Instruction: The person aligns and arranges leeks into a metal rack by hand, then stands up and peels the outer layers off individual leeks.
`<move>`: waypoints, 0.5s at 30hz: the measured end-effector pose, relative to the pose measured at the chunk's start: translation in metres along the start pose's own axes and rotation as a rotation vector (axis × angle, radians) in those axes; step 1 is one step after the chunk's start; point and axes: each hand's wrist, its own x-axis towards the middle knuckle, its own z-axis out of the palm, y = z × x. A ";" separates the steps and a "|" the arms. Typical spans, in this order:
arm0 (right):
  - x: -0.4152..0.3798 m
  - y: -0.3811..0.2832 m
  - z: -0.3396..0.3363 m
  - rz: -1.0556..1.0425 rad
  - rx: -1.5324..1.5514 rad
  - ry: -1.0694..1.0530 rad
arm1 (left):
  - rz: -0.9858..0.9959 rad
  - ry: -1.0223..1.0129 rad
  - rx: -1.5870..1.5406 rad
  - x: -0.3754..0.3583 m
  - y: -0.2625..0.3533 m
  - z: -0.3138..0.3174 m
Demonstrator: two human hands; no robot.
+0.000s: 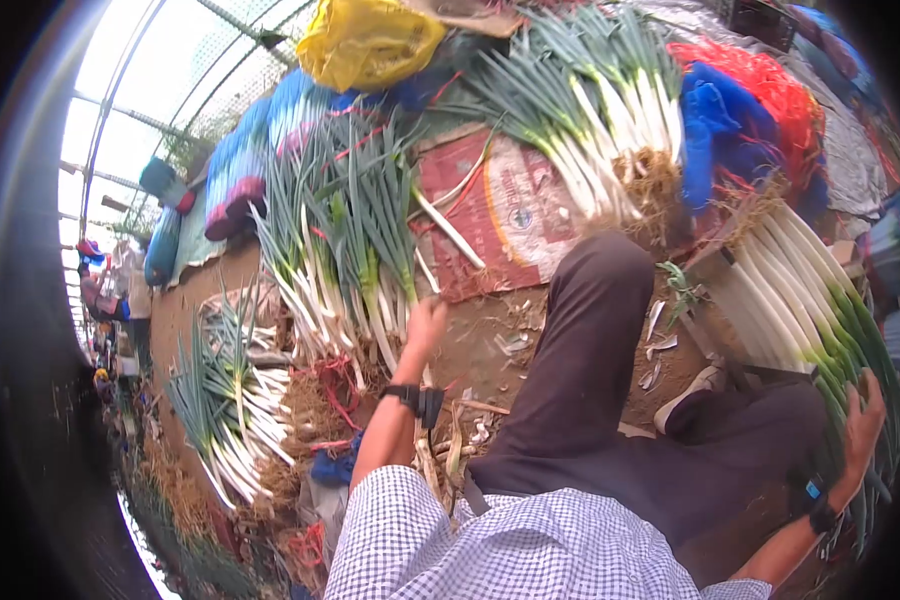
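Note:
My left hand (428, 324) is closed at the near edge of a pile of long green onions (355, 230). A white stalk runs into its fingers, and a pale piece shows below the hand; the grip itself is partly hidden. On the right, a thick row of green onions (785, 270) lies in a wooden holder (715, 270), roots away from me and leaves toward me. My right hand (860, 425) lies along their green leaves with its fingers stretched out. Both wrists wear dark bands.
Another heap of green onions (600, 110) lies ahead, and a smaller one (240, 420) at left. A red printed sack (520, 210) covers the ground. Around them are a yellow bag (370, 45), blue netting (720, 130) and red strings (770, 90). Peelings are scattered near my knee.

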 end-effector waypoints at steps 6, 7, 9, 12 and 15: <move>0.042 -0.109 0.037 -0.168 0.108 -0.098 | -0.711 -0.170 -0.222 -0.114 -0.152 0.075; 0.042 -0.142 0.044 -0.215 0.074 -0.106 | -0.768 -0.158 -0.209 -0.114 -0.159 0.083; 0.053 -0.159 0.058 -0.268 0.045 -0.134 | -0.751 -0.063 -0.053 -0.096 -0.153 0.085; 0.057 -0.181 0.074 -0.285 0.023 -0.122 | -0.780 0.030 0.111 -0.065 -0.167 0.095; 0.054 -0.182 0.079 -0.231 -0.063 -0.134 | -0.865 -0.056 0.122 -0.039 -0.173 0.094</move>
